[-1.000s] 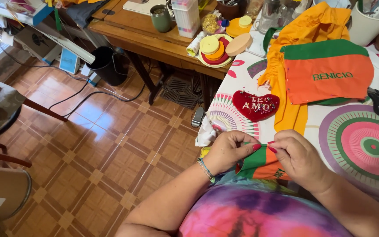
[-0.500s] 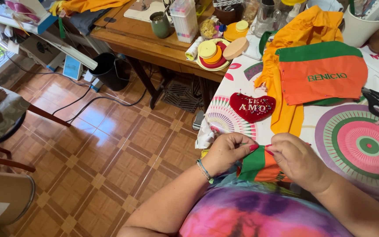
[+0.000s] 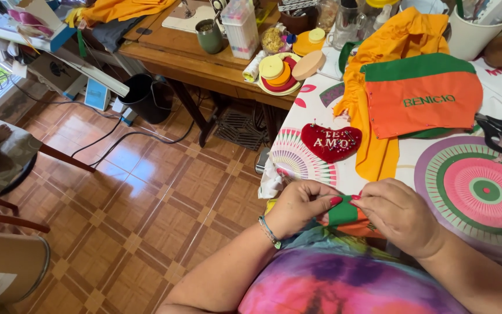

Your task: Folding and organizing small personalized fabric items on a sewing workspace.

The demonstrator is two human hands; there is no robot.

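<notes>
My left hand (image 3: 298, 204) and my right hand (image 3: 399, 214) both pinch a small folded piece of green and orange fabric (image 3: 344, 213) at the near edge of the patterned table (image 3: 379, 168). The fingertips of the two hands nearly meet over the green part. A beaded bracelet sits on my left wrist. Just beyond my hands lies a red heart-shaped pincushion (image 3: 330, 141) stuck with pins. Further back rests an orange and green cloth bag (image 3: 422, 100) on top of loose orange fabric (image 3: 379, 145).
Black scissors (image 3: 501, 132) lie at the table's right. Felt discs on a plate (image 3: 280, 72), a green mug (image 3: 209, 36) and jars stand on a wooden desk (image 3: 204, 67). A black bin (image 3: 146, 97), cables and a chair (image 3: 7, 174) occupy the tiled floor at left.
Both hands keep their grip on the green and orange fabric with only small finger shifts. The view has tilted slightly, bringing more of the table into the frame.
</notes>
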